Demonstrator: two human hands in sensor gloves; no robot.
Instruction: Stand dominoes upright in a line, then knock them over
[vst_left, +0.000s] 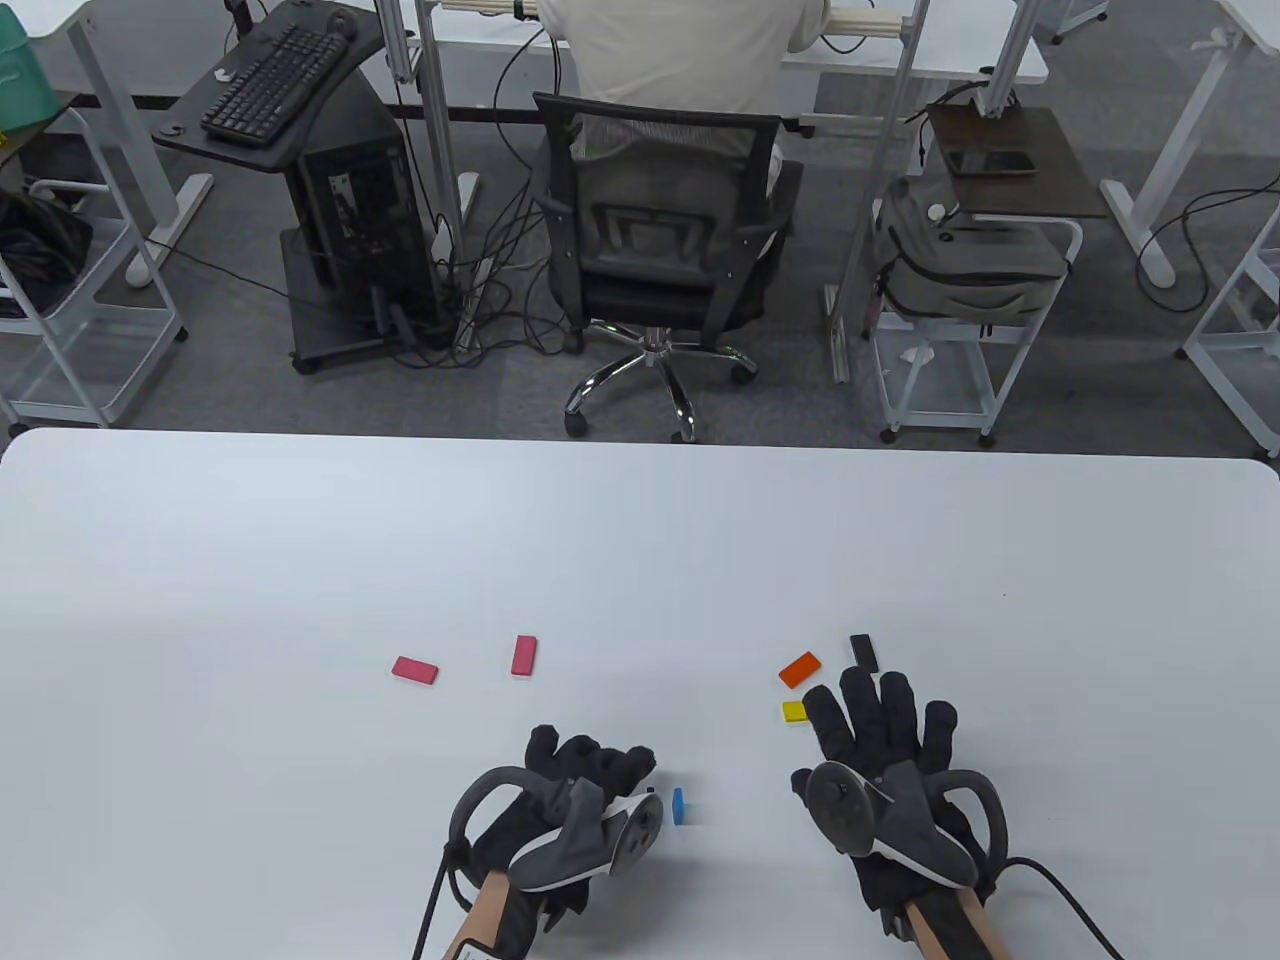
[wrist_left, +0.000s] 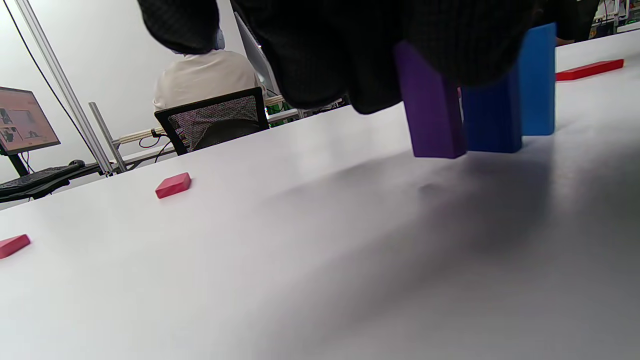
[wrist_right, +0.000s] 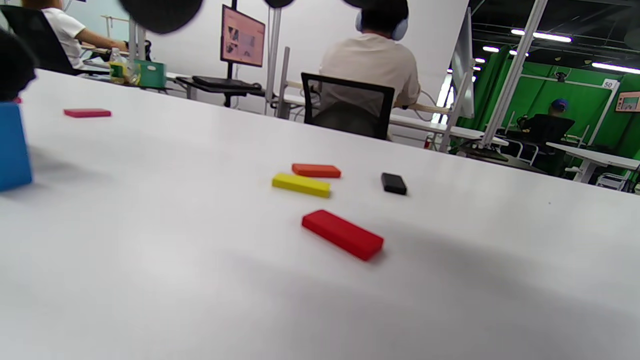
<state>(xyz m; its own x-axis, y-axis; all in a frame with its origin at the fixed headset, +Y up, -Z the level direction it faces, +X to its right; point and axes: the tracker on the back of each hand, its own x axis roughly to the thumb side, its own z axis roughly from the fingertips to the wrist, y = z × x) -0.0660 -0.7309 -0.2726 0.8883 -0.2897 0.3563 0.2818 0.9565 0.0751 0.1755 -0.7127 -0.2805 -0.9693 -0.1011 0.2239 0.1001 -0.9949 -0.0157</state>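
Looking down at the white tabletop (vst_left: 640, 560), we see our left hand (vst_left: 560, 810) low near the front edge, fingers curled, right beside a blue domino (vst_left: 679, 805) standing upright. From the left wrist view, a purple domino (wrist_left: 431, 107) stands under those curled fingers (wrist_left: 350, 55), its top tucked against the glove, so we read it as pinched there; a darker blue domino (wrist_left: 492, 117) stands just beside it, with the lighter blue one behind. Whether the fingers also touch the blue pieces, we cannot tell.

Our right hand (vst_left: 880, 760) hovers flat and wide over the tabletop, fingers spread and straight, holding nothing. Under it, in the right wrist view, a red domino (wrist_right: 343, 234) lies flat. Just beyond, a yellow domino (wrist_right: 301, 184) and an orange domino (wrist_right: 316, 171) lie flat close together, with a black domino (wrist_right: 394, 183) a little to their right, also flat.

Off to the left, well apart from both hands, two pink dominoes lie flat: one (vst_left: 415, 670) further left, the other (vst_left: 525, 655) nearer the middle.

Beyond the tabletop a person (vst_left: 680, 50) sits in a black mesh chair (vst_left: 660, 230) with their back to us.
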